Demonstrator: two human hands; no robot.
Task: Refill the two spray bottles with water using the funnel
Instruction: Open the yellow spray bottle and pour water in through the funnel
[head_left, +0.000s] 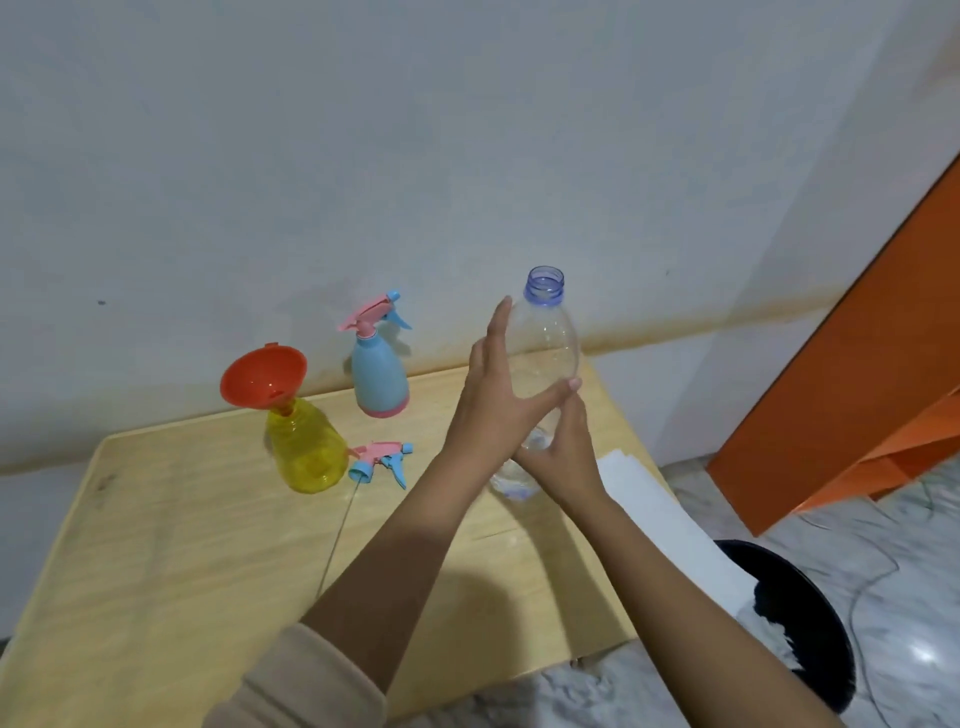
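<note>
An uncapped clear plastic water bottle (549, 343) stands upright above the table, nearly empty. My left hand (496, 400) grips its side, thumb across the front. My right hand (563, 457) clasps its lower part. To the left, a yellow see-through spray bottle (306, 449) stands on the wooden table (171, 545) with an orange funnel (264, 375) tilted in its neck. Its pink and blue trigger head (384, 460) lies beside it, the dip tube trailing toward me. A blue spray bottle (378, 371) with its trigger head on stands at the back near the wall.
White sheets of paper (660, 525) lie at the table's right edge. A black round stool (800, 618) stands on the marble floor at the right. An orange panel (852, 395) leans against the wall. The white wall runs along the table's far edge.
</note>
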